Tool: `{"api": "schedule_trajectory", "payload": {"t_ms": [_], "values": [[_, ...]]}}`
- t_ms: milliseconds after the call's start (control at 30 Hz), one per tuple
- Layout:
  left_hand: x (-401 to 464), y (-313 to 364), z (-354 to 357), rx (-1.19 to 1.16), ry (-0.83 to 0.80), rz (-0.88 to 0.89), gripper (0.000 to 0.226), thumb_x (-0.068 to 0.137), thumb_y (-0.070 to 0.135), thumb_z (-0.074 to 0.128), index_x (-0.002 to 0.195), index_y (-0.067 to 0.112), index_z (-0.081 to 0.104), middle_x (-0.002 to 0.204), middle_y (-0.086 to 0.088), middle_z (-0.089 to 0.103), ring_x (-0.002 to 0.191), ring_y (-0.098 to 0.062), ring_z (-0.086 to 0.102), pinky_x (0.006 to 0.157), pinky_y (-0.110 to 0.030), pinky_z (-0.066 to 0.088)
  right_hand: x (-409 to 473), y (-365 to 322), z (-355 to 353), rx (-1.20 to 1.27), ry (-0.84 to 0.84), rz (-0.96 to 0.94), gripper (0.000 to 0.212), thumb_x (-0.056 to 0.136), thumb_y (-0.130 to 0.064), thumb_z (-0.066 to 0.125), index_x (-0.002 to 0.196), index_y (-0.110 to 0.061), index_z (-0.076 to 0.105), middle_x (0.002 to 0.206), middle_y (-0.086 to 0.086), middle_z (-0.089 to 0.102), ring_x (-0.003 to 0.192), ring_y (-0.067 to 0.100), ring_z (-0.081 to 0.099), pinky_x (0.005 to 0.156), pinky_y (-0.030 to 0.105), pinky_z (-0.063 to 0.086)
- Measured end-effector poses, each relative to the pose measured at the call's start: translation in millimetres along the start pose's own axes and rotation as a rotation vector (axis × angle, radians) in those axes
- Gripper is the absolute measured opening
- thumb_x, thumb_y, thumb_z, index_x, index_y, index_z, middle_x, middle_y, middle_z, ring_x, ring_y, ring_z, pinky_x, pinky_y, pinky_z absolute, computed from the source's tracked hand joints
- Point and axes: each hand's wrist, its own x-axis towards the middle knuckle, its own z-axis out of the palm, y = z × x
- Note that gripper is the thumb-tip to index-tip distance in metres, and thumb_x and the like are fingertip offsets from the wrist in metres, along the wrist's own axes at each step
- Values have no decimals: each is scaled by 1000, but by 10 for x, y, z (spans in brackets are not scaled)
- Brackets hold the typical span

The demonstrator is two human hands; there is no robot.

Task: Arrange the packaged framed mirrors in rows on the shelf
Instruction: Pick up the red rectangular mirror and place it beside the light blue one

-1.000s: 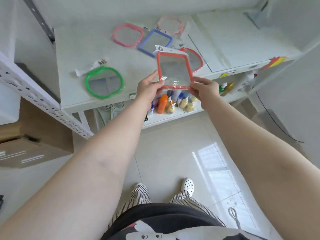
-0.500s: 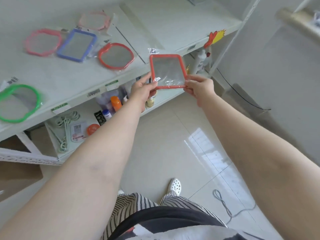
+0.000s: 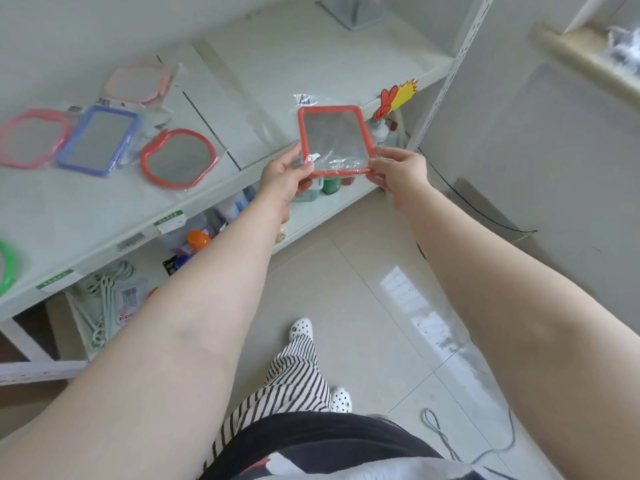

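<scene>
White shelf (image 3: 311,57), top level. Lying flat on it, left half: pale pink mirror (image 3: 138,83) at back, then row of pink mirror (image 3: 33,138), blue mirror (image 3: 98,140), red round mirror (image 3: 179,158). Green mirror (image 3: 5,268) nearer front, cut off at left edge. All bagged. Price tags (image 3: 169,220) on front lip.

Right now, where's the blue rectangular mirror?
Head view, left side: the blue rectangular mirror lies flat on the top shelf, between the pink-framed mirror and the red apple-shaped mirror.
</scene>
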Motion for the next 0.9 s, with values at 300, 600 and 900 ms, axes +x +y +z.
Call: {"api": "schedule_trajectory", "payload": {"t_ms": [300,600,900], "values": [[984,506,361,-75,-99,-12,58,88,-2,60,141,17,46,96,2,69,90,-16,68,71,-18,59,874,-569,98,-11,98,-32,25,83,4,66,106,-5,69,113,18,67,74,20,69,70,21,60],[1677,820,735,-101,-96,-15,57,88,-3,59,140,15,45,94,5,71,80,-10,72,66,-16,57,1578,-1017,66,14,88,-6,22,85,4,65,104,-5,68,96,13,67,67,18,68,63,19,60],[2379,857,1329,-166,58,43,56,89,-2,60,140,15,45,90,8,68,94,-14,67,81,-20,58,2710,-1386,-146,-91,-59,-28,27,84,5,64,107,-7,70,76,7,65,60,18,65,65,18,59]]}}
